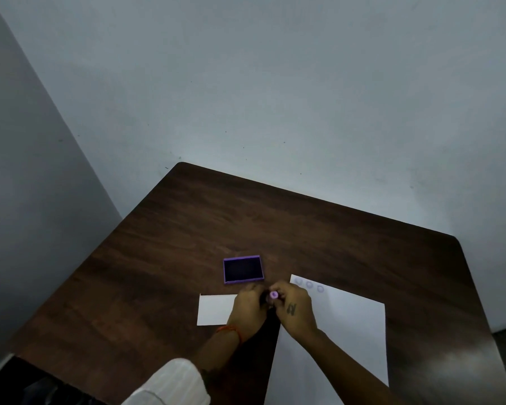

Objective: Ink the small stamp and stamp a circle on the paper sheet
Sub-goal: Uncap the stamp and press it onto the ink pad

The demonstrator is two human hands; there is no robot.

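The small stamp [273, 294] sits between your hands, its purple round face turned up, above the table [170, 244] just left of the paper sheet [348, 325]. Your left hand [250, 309] and right hand [294, 306] both pinch it with curled fingers. Three faint circles [309, 285] mark the sheet's top edge; the open purple ink pad [242, 269] lies just beyond, a white card [215, 309] under your left hand.

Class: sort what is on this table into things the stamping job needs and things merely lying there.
Needed: small stamp, held between left hand and right hand; purple ink pad, open; paper sheet with three circles.

Lying about: small white card.
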